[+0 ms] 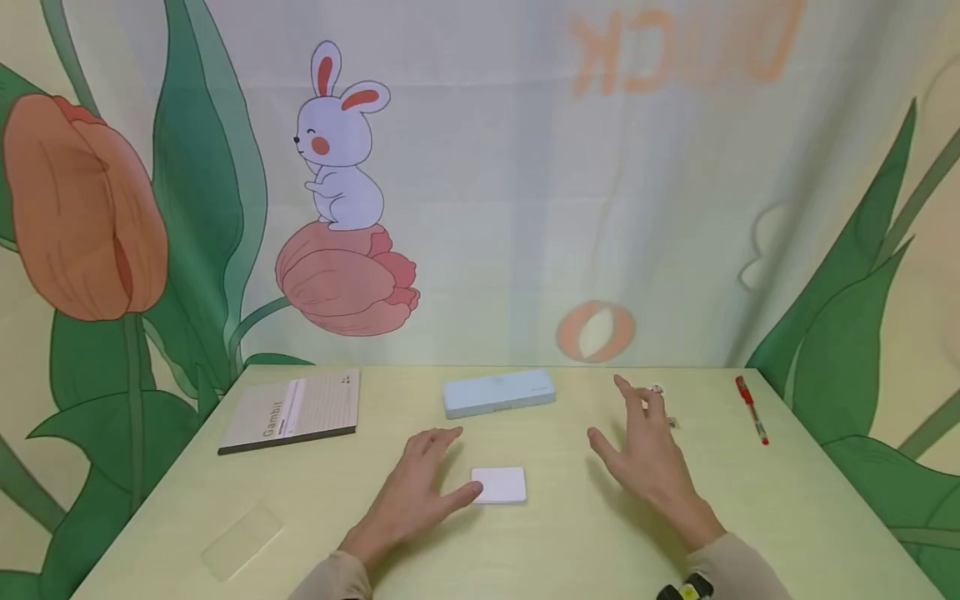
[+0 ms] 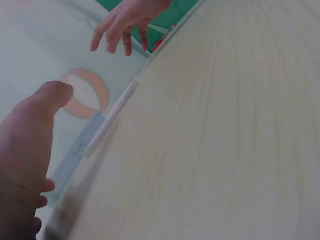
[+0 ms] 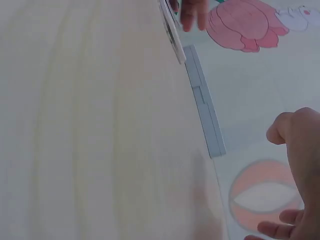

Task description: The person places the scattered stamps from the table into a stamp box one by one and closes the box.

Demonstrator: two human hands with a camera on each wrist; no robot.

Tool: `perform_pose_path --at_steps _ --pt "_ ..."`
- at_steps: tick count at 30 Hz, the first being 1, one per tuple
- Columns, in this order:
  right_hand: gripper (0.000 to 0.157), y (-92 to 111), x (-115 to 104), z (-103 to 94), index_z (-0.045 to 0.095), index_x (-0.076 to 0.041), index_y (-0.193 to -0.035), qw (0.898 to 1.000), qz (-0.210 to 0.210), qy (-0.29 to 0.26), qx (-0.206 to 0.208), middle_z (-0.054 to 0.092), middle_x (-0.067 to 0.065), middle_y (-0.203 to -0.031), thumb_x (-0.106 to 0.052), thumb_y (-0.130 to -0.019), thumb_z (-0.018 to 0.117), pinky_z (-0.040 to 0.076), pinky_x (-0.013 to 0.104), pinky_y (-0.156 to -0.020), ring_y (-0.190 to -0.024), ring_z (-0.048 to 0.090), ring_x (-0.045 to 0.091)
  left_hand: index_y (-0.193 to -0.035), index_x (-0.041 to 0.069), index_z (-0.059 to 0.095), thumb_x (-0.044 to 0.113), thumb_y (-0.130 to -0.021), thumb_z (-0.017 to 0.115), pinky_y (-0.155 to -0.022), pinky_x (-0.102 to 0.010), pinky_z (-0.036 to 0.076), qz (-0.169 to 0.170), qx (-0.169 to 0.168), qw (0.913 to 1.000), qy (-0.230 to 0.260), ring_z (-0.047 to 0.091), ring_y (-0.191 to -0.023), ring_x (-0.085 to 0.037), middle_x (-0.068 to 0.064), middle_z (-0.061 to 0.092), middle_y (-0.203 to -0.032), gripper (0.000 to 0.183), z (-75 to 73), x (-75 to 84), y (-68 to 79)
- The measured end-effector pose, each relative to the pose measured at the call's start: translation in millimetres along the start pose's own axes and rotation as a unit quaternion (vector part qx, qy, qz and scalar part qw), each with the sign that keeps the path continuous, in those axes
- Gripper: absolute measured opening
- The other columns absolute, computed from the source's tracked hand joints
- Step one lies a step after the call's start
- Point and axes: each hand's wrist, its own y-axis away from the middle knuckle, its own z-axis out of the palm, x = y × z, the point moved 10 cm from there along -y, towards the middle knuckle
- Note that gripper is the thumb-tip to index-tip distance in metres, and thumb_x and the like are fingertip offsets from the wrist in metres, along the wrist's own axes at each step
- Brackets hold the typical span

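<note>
Left hand [image 1: 408, 504]: fingers extended and loosely bent, thumb spread wide, holding nothing. Its thumb tip overlaps the left edge of the white card [image 1: 501, 486] in the head view, but the left wrist view shows the thumb raised clear of it. The card lies flat on the table [image 1: 570, 550], between the 2 hands and nearer the left. Right hand [image 1: 648, 454]: raised over the table, fingers spread and slightly bent, thumb apart, holding nothing. Beyond its fingers lie 2 small pieces, partly hidden; what they are cannot be told. The pale blue case [image 1: 498, 395] lies closed behind the card. At left are the notebook [image 1: 318, 410] and, nearer the viewer, a clear plate [image 1: 242, 542]. At far right lies a red pen [image 1: 752, 410].
</note>
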Motion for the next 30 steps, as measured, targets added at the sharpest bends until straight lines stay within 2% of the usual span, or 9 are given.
perform_pose_path --at_steps 1,6,11,19,23,30 --pt "0.087 -0.5 4.5 -1.4 0.032 -0.015 -0.174 1.0 0.006 -0.014 0.002 0.034 0.029 -0.163 -0.04 -0.103 0.076 0.059 0.065 -0.082 -0.135 0.056 0.054 -0.167 0.017 0.05 0.071 -0.095 0.075 -0.124 -0.057 0.041 0.0 -0.007 1.0 0.007 0.046 -0.154 -0.029 -0.007 0.054 -0.159 0.094 3.2 -1.3 0.5" --pt "0.077 -3.2 26.9 -9.6 0.042 -0.009 -0.168 0.997 0.027 -0.066 0.02 0.04 0.028 -0.154 -0.037 -0.105 0.076 0.054 0.056 -0.09 -0.121 0.062 0.042 -0.158 0.021 0.06 0.073 -0.092 0.077 -0.121 -0.054 0.042 0.028 -0.014 0.9995 -0.004 0.053 -0.142 -0.022 0.001 0.062 -0.146 0.086 11.2 3.0 -2.6" --pt "0.072 -9.6 48.5 -20.8 0.047 -0.007 -0.163 0.994 0.059 -0.083 0.039 0.048 0.024 -0.144 -0.038 -0.105 0.077 0.051 0.05 -0.089 -0.118 0.06 0.038 -0.151 0.02 0.066 0.07 -0.09 0.082 -0.116 -0.052 0.043 0.047 -0.014 0.9983 -0.03 0.054 -0.136 -0.021 0.001 0.064 -0.141 0.081 15.3 6.4 -5.5" --pt "0.083 -25.1 78.3 -38.5 0.042 -0.003 -0.165 0.99 0.109 -0.068 0.057 0.047 0.029 -0.142 -0.033 -0.1 0.085 0.054 0.053 -0.092 -0.12 0.06 0.047 -0.149 0.02 0.068 0.063 -0.092 0.082 -0.113 -0.05 0.042 0.062 -0.02 0.9968 -0.048 0.053 -0.133 -0.022 -0.001 0.061 -0.14 0.073 19.3 7.8 -7.7" --pt "0.087 -32.1 91.2 -38.6 0.038 -0.003 -0.167 0.989 0.126 -0.071 0.044 0.045 0.03 -0.145 -0.036 -0.1 0.084 0.054 0.054 -0.093 -0.124 0.058 0.048 -0.145 0.021 0.071 0.06 -0.092 0.082 -0.11 -0.048 0.041 0.063 -0.023 0.9965 -0.051 0.051 -0.13 -0.02 0.0 0.06 -0.139 0.066 19.7 7.7 -7.1" --pt "0.09 -46.7 108.5 -34.8 0.031 -0.004 -0.172 0.988 0.116 -0.104 0.01 0.039 0.035 -0.153 -0.045 -0.105 0.077 0.054 0.061 -0.099 -0.134 0.05 0.051 -0.14 0.024 0.073 0.056 -0.092 0.083 -0.107 -0.048 0.04 0.062 -0.027 0.9966 -0.047 0.05 -0.129 -0.02 0.001 0.059 -0.138 0.059 17.9 6.8 -4.5"
